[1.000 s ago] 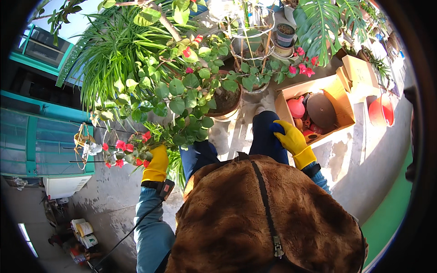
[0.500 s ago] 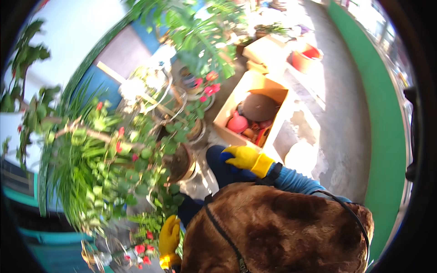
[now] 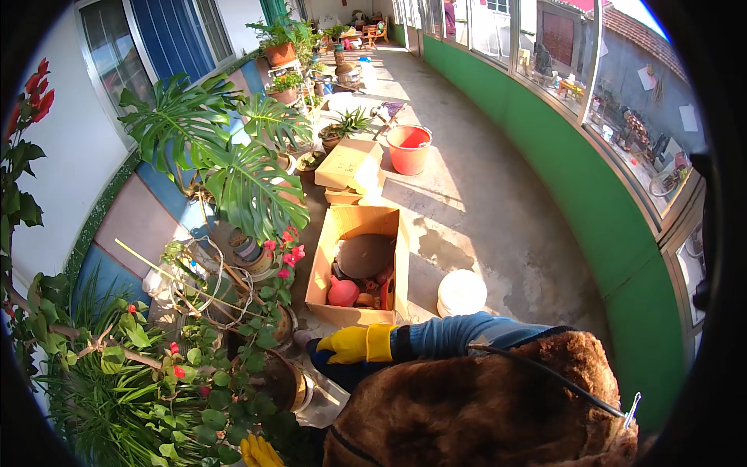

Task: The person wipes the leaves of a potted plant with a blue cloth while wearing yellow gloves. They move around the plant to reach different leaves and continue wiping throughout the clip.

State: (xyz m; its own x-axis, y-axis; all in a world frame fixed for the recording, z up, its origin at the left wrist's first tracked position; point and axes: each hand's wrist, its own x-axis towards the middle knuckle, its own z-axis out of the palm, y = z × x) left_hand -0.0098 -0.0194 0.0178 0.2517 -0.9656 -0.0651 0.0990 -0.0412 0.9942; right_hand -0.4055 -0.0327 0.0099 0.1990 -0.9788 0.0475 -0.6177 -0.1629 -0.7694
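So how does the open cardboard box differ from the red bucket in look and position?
The open cardboard box is tan and rectangular; the red bucket is round.
The box holds a brown disc and a red rounded piece; whether the bucket holds anything can't be seen.
The box sits near the right hand; the bucket stands farther along the floor.
Both are open-topped.

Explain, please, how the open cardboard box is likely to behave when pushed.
The open cardboard box may bend at its upper edge, as its walls look thin. It is probably heavier than when empty, holding a dark round thing. The rounded red thing inside might roll or shift.
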